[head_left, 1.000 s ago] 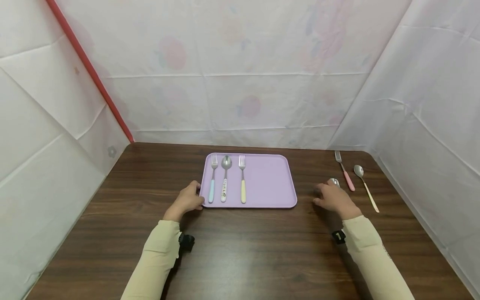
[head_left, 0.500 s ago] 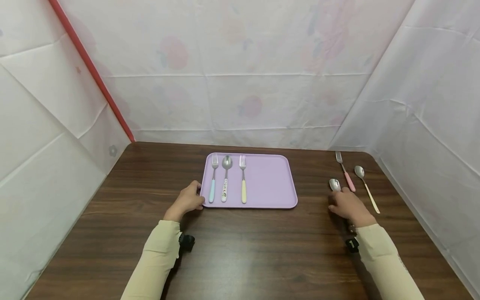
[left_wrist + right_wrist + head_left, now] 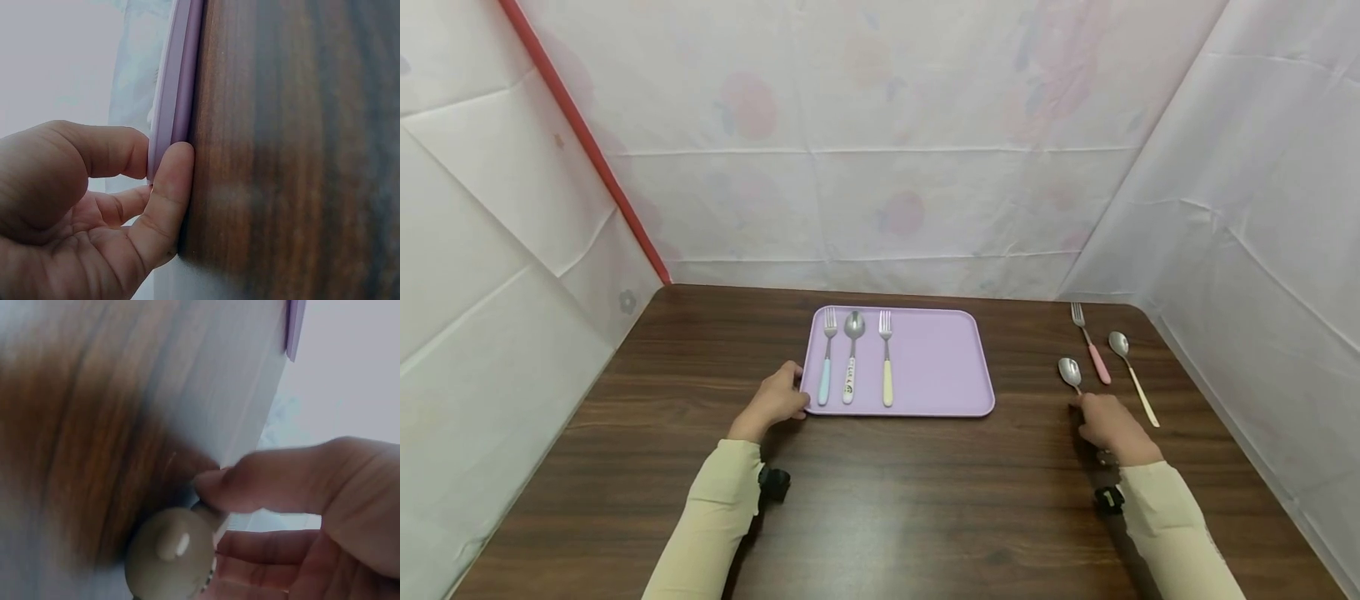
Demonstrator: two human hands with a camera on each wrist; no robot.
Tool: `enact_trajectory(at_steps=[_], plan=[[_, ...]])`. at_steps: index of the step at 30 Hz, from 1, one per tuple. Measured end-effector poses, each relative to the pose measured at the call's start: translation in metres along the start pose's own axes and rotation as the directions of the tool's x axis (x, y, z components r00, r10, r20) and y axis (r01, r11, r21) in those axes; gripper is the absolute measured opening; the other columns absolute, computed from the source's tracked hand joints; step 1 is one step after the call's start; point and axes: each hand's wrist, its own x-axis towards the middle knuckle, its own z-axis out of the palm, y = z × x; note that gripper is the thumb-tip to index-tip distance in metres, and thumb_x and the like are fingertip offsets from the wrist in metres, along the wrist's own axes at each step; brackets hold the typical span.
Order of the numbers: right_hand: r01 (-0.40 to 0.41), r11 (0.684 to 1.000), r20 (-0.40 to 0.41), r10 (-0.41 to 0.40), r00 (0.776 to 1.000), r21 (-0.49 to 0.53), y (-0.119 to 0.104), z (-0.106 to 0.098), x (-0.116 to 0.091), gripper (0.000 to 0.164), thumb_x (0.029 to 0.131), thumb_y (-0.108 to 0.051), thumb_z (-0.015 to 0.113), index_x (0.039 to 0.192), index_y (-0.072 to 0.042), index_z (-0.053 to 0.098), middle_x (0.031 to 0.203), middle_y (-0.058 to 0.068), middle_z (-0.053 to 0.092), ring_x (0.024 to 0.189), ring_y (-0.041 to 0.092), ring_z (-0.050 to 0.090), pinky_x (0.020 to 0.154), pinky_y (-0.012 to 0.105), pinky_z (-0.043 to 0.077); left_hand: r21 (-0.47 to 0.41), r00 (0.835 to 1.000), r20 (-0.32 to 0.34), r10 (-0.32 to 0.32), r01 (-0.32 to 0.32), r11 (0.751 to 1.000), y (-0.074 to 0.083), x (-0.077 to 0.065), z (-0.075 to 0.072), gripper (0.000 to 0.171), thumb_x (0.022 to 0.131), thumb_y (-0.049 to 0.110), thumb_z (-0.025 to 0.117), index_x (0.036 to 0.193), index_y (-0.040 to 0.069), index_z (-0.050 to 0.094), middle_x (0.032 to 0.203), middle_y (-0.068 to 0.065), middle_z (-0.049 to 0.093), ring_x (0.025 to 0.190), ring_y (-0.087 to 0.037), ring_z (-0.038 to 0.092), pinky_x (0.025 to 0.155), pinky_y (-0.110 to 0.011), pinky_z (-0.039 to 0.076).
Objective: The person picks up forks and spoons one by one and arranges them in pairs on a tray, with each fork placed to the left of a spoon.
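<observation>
At the front-left corner of a purple tray (image 3: 932, 367), my left hand (image 3: 772, 402) holds the rim; the left wrist view shows thumb and a finger against the tray's edge (image 3: 175, 81). My right hand (image 3: 1112, 427) pinches the handle of a spoon (image 3: 1070, 371) on the right side of the table, its bowl pointing away from me. The rounded beige handle end (image 3: 169, 556) fills the foreground of the right wrist view. On the tray lie a blue-handled fork (image 3: 827, 358), a spoon with a patterned white handle (image 3: 852, 358) and a yellow-handled fork (image 3: 887, 358).
Beyond the right hand lie a pink-handled fork (image 3: 1092, 343) and a spoon with a cream-coloured handle (image 3: 1132, 375). A dark wooden table (image 3: 880, 508) carries everything. White patterned sheeting (image 3: 880, 150) walls in the back and sides.
My right hand has moved right and toward me, down along the spoon, uncovering its bowl and neck. The left hand stays at the tray corner.
</observation>
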Motion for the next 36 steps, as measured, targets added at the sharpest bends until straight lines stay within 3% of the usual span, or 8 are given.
enact_trajectory(at_steps=[4, 7, 21, 28, 31, 36], plan=[[-0.013, 1.0, -0.041, 0.013, 0.999, -0.002, 0.0, 0.003, -0.001, 0.017, 0.065, 0.011, 0.057, 0.077, 0.001, 0.06, 0.067, 0.012, 0.055, 0.059, 0.023, 0.048, 0.052, 0.039, 0.042, 0.002, 1.0, -0.002, 0.001, -0.001, 1.0, -0.001, 0.0, 0.0, 0.043, 0.077, -0.006, 0.052, 0.118, -0.009, 0.041, 0.082, -0.018, 0.055, 0.06, -0.019, 0.061, 0.055, -0.03, 0.055], [-0.015, 1.0, -0.052, 0.014, 0.999, -0.013, 0.0, 0.004, -0.001, 0.014, 0.065, 0.011, 0.056, 0.07, -0.002, 0.057, 0.064, 0.011, 0.053, 0.058, 0.024, 0.046, 0.051, 0.039, 0.041, 0.001, 1.0, -0.003, 0.002, -0.002, 1.0, -0.001, 0.0, 0.001, 0.043, 0.077, -0.006, 0.052, 0.118, -0.01, 0.041, 0.083, -0.018, 0.055, 0.06, -0.019, 0.062, 0.055, -0.03, 0.055], [-0.019, 1.0, -0.033, 0.019, 0.999, -0.002, -0.001, 0.002, 0.0, 0.01, 0.065, 0.007, 0.059, 0.069, -0.002, 0.057, 0.069, 0.012, 0.055, 0.061, 0.025, 0.047, 0.053, 0.043, 0.042, 0.009, 1.0, -0.003, 0.0, 0.0, 1.0, -0.002, 0.0, 0.001, 0.044, 0.077, -0.006, 0.052, 0.12, -0.01, 0.04, 0.083, -0.018, 0.055, 0.061, -0.02, 0.062, 0.056, -0.031, 0.055], [0.021, 0.999, -0.063, -0.02, 0.998, 0.028, -0.002, -0.002, 0.0, 0.01, 0.065, 0.005, 0.059, 0.066, -0.005, 0.057, 0.061, 0.005, 0.05, 0.056, 0.022, 0.044, 0.049, 0.038, 0.039, 0.006, 1.0, 0.001, 0.0, 0.0, 1.0, -0.001, 0.0, 0.002, 0.044, 0.077, -0.006, 0.052, 0.12, -0.01, 0.04, 0.082, -0.018, 0.056, 0.061, -0.02, 0.062, 0.056, -0.03, 0.055], [0.012, 0.999, -0.065, -0.009, 0.998, 0.048, -0.004, -0.007, 0.0, 0.009, 0.068, 0.004, 0.06, 0.073, -0.002, 0.062, 0.061, 0.004, 0.048, 0.054, 0.021, 0.043, 0.048, 0.036, 0.039, 0.011, 1.0, 0.002, -0.001, 0.001, 1.0, -0.001, 0.0, 0.001, 0.044, 0.078, -0.006, 0.052, 0.12, -0.01, 0.04, 0.083, -0.018, 0.056, 0.062, -0.02, 0.062, 0.057, -0.031, 0.055], [0.027, 0.999, -0.077, -0.023, 0.997, 0.042, -0.007, -0.015, 0.001, 0.021, 0.07, 0.004, 0.061, 0.09, 0.006, 0.068, 0.073, 0.014, 0.06, 0.057, 0.023, 0.047, 0.05, 0.04, 0.043, 0.025, 1.0, 0.003, -0.008, 0.008, 1.0, -0.001, 0.0, 0.001, 0.045, 0.079, -0.005, 0.052, 0.121, -0.01, 0.039, 0.083, -0.018, 0.057, 0.062, -0.02, 0.062, 0.057, -0.031, 0.055]])
